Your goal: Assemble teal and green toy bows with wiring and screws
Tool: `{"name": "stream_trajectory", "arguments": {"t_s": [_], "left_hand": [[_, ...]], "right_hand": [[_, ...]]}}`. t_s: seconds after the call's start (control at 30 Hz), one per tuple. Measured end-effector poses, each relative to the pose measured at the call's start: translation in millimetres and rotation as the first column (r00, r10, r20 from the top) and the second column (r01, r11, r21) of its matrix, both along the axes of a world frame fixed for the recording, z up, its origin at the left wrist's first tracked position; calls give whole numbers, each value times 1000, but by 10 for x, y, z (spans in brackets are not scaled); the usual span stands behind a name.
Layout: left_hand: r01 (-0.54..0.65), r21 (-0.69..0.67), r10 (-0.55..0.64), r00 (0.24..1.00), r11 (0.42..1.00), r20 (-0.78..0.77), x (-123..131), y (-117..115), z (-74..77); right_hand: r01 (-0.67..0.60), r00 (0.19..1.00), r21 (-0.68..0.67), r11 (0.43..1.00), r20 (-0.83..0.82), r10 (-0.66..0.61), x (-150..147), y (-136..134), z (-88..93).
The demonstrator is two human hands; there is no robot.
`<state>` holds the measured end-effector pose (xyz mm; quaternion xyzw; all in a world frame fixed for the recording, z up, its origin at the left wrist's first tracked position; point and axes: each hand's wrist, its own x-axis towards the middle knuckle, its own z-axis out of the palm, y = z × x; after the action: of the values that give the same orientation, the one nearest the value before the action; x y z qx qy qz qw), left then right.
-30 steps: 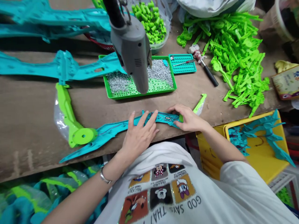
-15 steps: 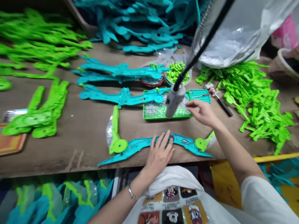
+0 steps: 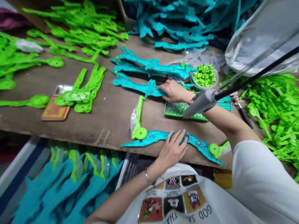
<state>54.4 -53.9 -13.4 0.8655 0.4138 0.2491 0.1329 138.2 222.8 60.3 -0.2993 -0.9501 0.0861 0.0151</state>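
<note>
A curved blue plastic part (image 3: 154,137) lies along the table's front edge, a green arm (image 3: 138,123) with a clear piece at its left end and another green arm (image 3: 216,150) at its right. My left hand (image 3: 174,147) rests on its middle, fingers stretched out flat. Farther back, my right hand (image 3: 174,91) has thumb and fingers around a second blue plastic part (image 3: 133,86); its fingertips are partly hidden. That part's right end lies over a green perforated tray (image 3: 174,109) of small silvery pieces.
A screwdriver-like gun (image 3: 199,102) hangs over my right forearm. Behind stands a bowl of small green pieces (image 3: 205,75). Green parts (image 3: 277,105) are heaped at right, more green parts (image 3: 86,28) at left, blue parts (image 3: 175,21) at the back.
My right hand has moved left from the tray's right end to the blue part behind it. My left hand stays on the front part. The view has swung to the left.
</note>
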Motion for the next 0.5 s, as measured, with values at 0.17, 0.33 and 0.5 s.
{"name": "stream_trajectory", "arguments": {"t_s": [0.17, 0.33, 0.5], "left_hand": [[9, -33, -8, 1000, 999, 18, 1, 8, -10], [5, -27, -4, 1000, 1000, 19, -13, 18, 4], [12, -32, -11, 999, 999, 35, -17, 24, -12]], "right_hand": [[38, 998, -20, 999, -47, -39, 28, 1, 140], [62, 996, 34, 998, -62, -59, 417, -60, 509], [185, 961, -9, 983, -209, -182, 1062, -337, 797]]}}
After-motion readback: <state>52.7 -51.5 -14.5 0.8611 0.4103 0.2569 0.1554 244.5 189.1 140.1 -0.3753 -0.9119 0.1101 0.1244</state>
